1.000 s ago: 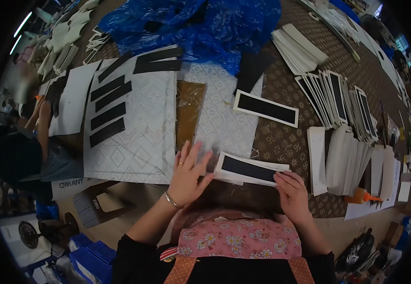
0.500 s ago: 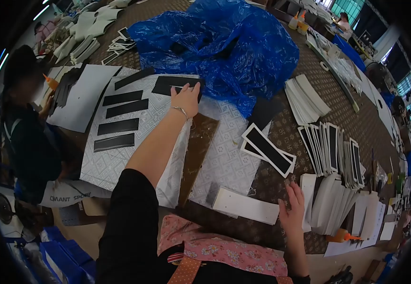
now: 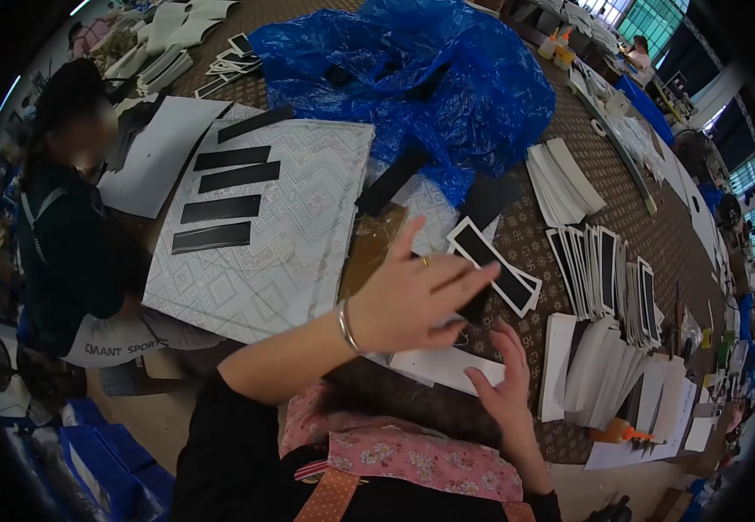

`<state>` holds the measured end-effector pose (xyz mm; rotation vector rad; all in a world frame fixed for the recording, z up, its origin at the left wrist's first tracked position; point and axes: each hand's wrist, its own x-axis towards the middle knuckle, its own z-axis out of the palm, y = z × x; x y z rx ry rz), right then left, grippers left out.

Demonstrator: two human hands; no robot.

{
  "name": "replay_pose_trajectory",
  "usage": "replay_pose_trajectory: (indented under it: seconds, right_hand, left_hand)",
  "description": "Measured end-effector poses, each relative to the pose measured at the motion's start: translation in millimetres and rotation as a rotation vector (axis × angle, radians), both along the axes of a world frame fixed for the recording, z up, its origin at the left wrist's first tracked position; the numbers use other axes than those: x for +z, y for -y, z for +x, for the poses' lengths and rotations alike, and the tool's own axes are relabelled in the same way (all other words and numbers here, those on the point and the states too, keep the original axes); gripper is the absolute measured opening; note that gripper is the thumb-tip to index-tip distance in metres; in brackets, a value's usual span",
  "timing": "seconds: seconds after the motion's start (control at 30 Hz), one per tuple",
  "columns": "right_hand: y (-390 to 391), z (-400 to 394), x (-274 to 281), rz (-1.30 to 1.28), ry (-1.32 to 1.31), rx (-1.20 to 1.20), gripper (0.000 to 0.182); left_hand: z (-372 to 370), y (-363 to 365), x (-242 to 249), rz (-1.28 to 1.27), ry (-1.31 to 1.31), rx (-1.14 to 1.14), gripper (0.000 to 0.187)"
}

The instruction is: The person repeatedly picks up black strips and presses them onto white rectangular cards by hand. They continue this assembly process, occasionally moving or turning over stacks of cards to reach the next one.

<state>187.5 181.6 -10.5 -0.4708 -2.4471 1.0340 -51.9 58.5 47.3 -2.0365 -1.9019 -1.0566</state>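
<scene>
My left hand, a bracelet at its wrist, is above the middle of the work area with a dark strip at its fingertips, mostly hidden behind them. Close below and right, my right hand has its thumb and fingers apart and nothing visibly gripped. Beneath the hands lies a white strip. Two white-framed black pieces overlap just beyond my left fingertips. Several black strips lie spaced out on a patterned white sheet; another black strip lies beyond its right edge.
Blue plastic is heaped at the back. Stacks of white strips and framed pieces stand at the right, near an orange-capped glue bottle. A co-worker is at the left.
My left hand has come off the black strips at the back and moved right and nearer, with a dark strip. My right hand has shifted slightly left. A black strip now lies beside the sheet.
</scene>
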Motion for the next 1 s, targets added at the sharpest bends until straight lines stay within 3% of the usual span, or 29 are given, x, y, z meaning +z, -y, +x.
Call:
replay_pose_trajectory:
  seconds: [0.07, 0.13, 0.23, 0.27, 0.37, 0.43, 0.47, 0.53, 0.63, 0.73, 0.87, 1.0]
  right_hand:
    - [20, -19, -14, -0.519, -0.191, 0.029, 0.064]
    - [19, -37, -20, -0.53, -0.263, 0.106, 0.067]
    - [17, -35, -42, -0.217, -0.119, 0.263, 0.071]
    - [28, -30, -33, -0.464, -0.109, 0.12, 0.069]
    - [25, -3, -27, -0.464, -0.179, 0.007, 0.064]
    - [13, 7, -10, -0.437, -0.453, 0.048, 0.06]
    - [11, 14, -9, -0.442, -0.448, 0.041, 0.06]
    - [9, 31, -6, -0.611, -0.569, -0.028, 0.059]
    - [1, 20, 22, -0.007, 0.113, 0.078, 0.043]
    - [7, 18, 5, 0.038, 0.184, 0.146, 0.037]
    - [13, 11, -8, 0.062, 0.245, 0.191, 0.037]
    - [19, 2, -12, 0.112, 0.244, 0.182, 0.037]
  left_hand:
    - [36, 6, -7, 0.074, 0.102, -0.115, 0.077]
    - [59, 8, -20, 0.074, 0.119, -0.144, 0.077]
    - [68, 14, -29, 0.065, 0.211, -0.168, 0.074]
    - [67, 19, -29, 0.089, 0.279, -0.155, 0.072]
    - [53, 43, -35, 0.071, 0.434, -0.082, 0.07]
    - [41, 60, -52, 0.034, 0.511, -0.023, 0.069]
    - [37, 68, -68, -0.025, 0.576, 0.052, 0.069]
    - [37, 78, -90, -0.094, 0.647, 0.121, 0.068]
    - [54, 90, -103, -0.209, 0.787, 0.159, 0.069]
    - [67, 86, -104, -0.263, 0.471, 0.107, 0.076]
    - [58, 78, -120, -0.316, 0.472, 0.128, 0.072]
    - [51, 70, -120, -0.209, 0.581, 0.109, 0.056]
